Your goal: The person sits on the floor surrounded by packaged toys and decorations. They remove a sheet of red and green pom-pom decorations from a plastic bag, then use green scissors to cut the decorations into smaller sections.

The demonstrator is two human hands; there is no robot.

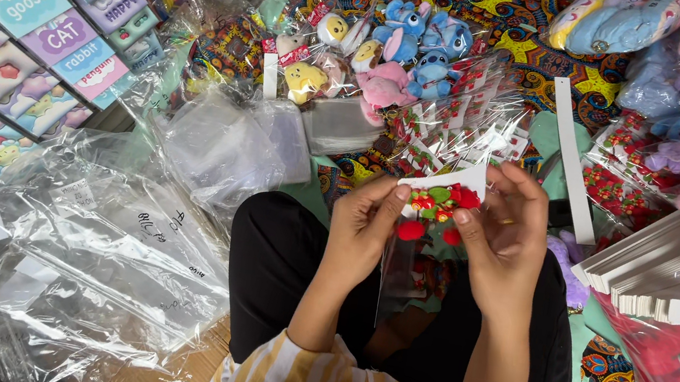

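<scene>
Both hands meet just above the person's lap, over the black trousers (283, 255). The left hand (364, 223) pinches the lower edge of a small white card (452, 182) that carries red and green hair clips (439, 203); the right hand (507, 237) closes its grip on the card's right side, thumb pressed near a red clip. A clear plastic sleeve (400, 270) hangs straight below the card, touching it. Further from the lap, beyond the card, lie more packed clip cards (455, 109) and small blue plush toys (425, 39). As a judgement, the thin sleeve could crumple or slide off if the pinch slackens, and a loose clip could snag its mouth and drop onto the trousers.
</scene>
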